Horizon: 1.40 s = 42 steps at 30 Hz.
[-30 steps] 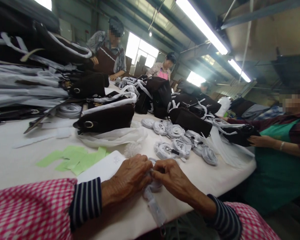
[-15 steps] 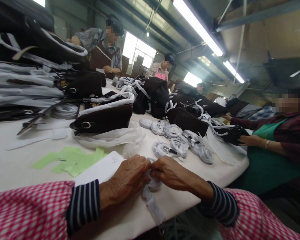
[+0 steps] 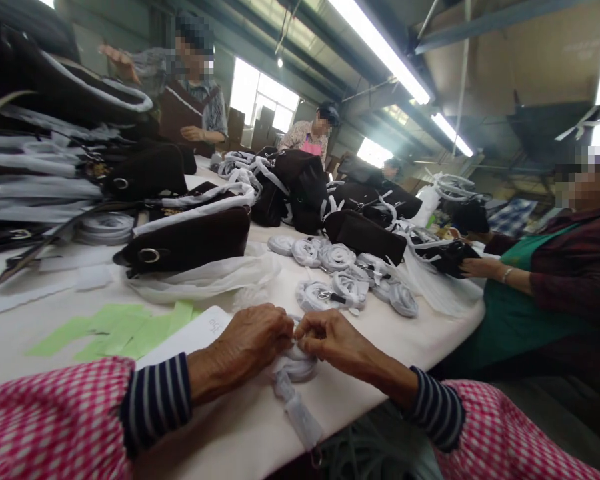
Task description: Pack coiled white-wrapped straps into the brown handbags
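A coiled bag strap (image 3: 296, 369) in pale grey-white wrapping lies on the near edge of the table, between my hands. My left hand (image 3: 253, 339) is closed, its fingertips pinching the coil's far side. Thumb and forefinger of my right hand (image 3: 334, 339) pinch at the same spot, almost meeting the left fingertips. Whatever small part they grip there is hidden. From the coil a strap end in clear plastic (image 3: 303, 419) stretches toward me, and its metal clip (image 3: 316, 457) hangs at the table edge.
Several wrapped strap coils (image 3: 337, 257) lie beyond my hands. Green paper slips (image 3: 115, 327) and a white card (image 3: 205, 333) are at left. Dark bags (image 3: 195, 237) stand behind, with a pile (image 3: 45, 133) far left. Co-workers are around the table, one in a green apron (image 3: 515, 313) at right.
The view has shifted slightly to the right. My fingers still pinch at the coil, and more of it shows below them. The far-left co-worker's raised hand has become visible.
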### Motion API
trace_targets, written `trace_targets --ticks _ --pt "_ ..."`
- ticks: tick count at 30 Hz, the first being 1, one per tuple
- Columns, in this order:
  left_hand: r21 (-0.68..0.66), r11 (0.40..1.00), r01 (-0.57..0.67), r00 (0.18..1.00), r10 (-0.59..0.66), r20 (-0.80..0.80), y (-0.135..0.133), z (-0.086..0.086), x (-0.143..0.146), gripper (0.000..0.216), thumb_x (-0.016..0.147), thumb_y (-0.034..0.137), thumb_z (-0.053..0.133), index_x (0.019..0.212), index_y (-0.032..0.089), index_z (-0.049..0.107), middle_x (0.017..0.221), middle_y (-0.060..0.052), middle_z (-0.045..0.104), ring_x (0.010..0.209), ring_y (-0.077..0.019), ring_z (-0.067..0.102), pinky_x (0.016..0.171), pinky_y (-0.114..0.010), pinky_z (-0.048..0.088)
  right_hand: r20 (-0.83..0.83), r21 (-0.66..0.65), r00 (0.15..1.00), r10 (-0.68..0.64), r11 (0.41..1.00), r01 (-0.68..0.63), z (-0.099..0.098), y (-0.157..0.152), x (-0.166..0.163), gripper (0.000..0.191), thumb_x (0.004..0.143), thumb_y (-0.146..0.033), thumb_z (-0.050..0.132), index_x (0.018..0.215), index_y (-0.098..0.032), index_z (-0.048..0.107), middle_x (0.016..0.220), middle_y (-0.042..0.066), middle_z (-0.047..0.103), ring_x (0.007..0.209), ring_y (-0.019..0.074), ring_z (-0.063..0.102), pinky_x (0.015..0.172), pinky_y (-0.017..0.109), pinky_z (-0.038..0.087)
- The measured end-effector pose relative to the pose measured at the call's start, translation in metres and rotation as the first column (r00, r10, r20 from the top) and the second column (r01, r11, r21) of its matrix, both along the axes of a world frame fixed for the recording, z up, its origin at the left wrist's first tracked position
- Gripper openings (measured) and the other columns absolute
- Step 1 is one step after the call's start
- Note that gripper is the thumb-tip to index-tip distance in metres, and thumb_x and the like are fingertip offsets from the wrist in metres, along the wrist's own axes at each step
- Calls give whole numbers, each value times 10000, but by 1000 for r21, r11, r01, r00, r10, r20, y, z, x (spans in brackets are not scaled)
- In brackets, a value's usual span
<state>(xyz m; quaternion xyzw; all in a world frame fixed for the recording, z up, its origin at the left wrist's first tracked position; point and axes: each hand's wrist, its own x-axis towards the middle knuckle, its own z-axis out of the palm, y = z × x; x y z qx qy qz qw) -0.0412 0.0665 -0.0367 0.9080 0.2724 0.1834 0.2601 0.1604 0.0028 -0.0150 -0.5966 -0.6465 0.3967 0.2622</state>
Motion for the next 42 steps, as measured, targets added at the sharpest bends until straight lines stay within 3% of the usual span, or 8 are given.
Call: trace_targets --ticks 6,11,21,29,33,35,38,42 --pt "-155 984 87 989 -66 136 12 -8 -5 106 893 214 656 882 182 757 899 -44 681 905 -213 607 822 -303 440 -81 11 993 -85 996 86 -2 -20 13 270 712 -183 700 977 -149 741 815 10 632 695 138 572 497 195 424" --pt "-203 977 60 995 -74 -65 16 13 6 41 767 180 750 803 192 765 827 -22 695 854 -210 628 749 -288 408 -116 -47 989 -90 995 85 -10 -19 21 212 739 -264 760 910 -139 757 791 12 657 594 115 552 435 192 451" --pt "-250 960 124 982 -155 -109 14 26 7 61 737 171 658 720 178 716 638 15 625 635 -146 569 595 -244 349 34 -255 974 224 944 -208 17 25 17 82 665 -172 760 679 -141 685 569 -27 623 505 111 568 407 165 406" --pt "-219 959 182 977 -201 -70 11 30 9 115 751 156 599 640 165 626 580 17 529 579 -126 451 575 -233 331 430 -85 841 329 942 -325 21 29 -4 124 685 -58 689 607 -149 660 554 -20 607 538 106 551 513 209 310" --pt "-230 960 158 985 -168 -23 12 18 5 141 820 226 603 739 166 701 697 -15 655 658 -159 563 630 -238 399 679 56 709 192 949 -311 18 18 -14 149 725 -48 606 638 -144 679 596 50 642 576 148 568 527 258 275" --pt "-214 969 121 992 -127 -11 13 14 3 144 837 271 628 818 169 727 798 -31 706 736 -182 613 687 -250 431 619 59 765 178 961 -271 16 15 -9 142 727 -39 609 666 -146 681 621 37 644 586 136 570 533 238 304" --pt "-198 977 79 994 -91 -52 14 13 0 177 825 335 687 872 172 737 861 -41 724 805 -206 641 724 -267 441 238 -135 932 275 959 -248 16 16 8 43 728 -108 685 731 -150 673 635 -21 618 567 106 568 507 180 394" --pt "-139 986 92 993 -100 -57 15 11 -3 210 870 376 659 869 183 742 867 -39 724 823 -208 643 750 -279 445 -31 -231 967 254 939 -254 16 22 25 76 716 -181 699 772 -131 689 644 -22 636 574 106 599 459 159 468"
